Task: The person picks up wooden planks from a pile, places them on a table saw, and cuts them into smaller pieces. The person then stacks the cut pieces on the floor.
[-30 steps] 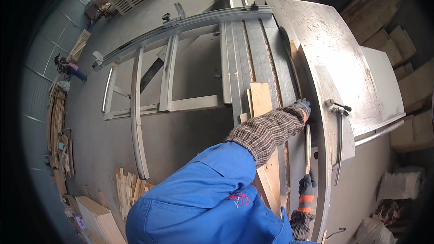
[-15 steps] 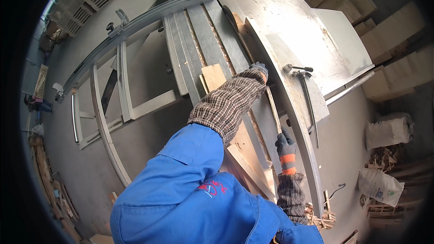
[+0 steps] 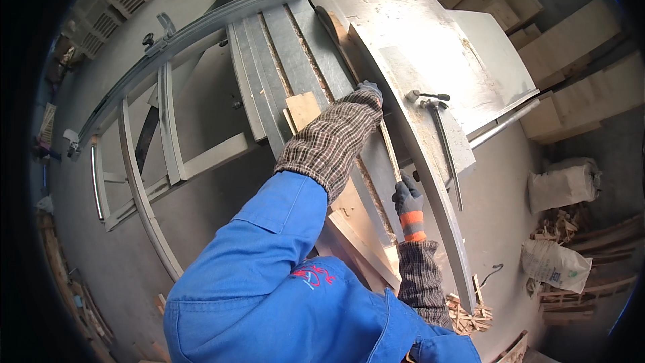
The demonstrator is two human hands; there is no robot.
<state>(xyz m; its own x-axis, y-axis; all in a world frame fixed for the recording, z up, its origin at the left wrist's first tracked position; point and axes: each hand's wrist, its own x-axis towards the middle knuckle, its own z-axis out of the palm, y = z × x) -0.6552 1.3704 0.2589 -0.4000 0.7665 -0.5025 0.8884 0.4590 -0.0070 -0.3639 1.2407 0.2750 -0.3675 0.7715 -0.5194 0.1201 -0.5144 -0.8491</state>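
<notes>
A long thin wooden strip (image 3: 390, 151) lies along the sliding saw table (image 3: 306, 84), beside the long metal fence (image 3: 420, 138). My left hand (image 3: 369, 91), in a grey glove, is bent over the strip's far part; my forearm hides some of its fingers. Nearer me, my right hand (image 3: 407, 198), in a dark glove with an orange cuff, is closed around the strip's near end. The saw blade is not clearly visible; a curved dark guard-like piece (image 3: 336, 33) stands ahead of my left hand.
Right of the fence, a long-handled hammer-like tool (image 3: 446, 141) rests on the metal table (image 3: 403, 0). Wooden boards (image 3: 346, 212) lie under my left arm, and a short block (image 3: 303, 109) sits left of it. Offcuts (image 3: 470, 319) are heaped at the fence's near end; white sacks (image 3: 556, 265) stand at right.
Both hands have moved slightly forward along the fence with the wooden strip. The whole view has shifted a little, so the table sits farther left.
</notes>
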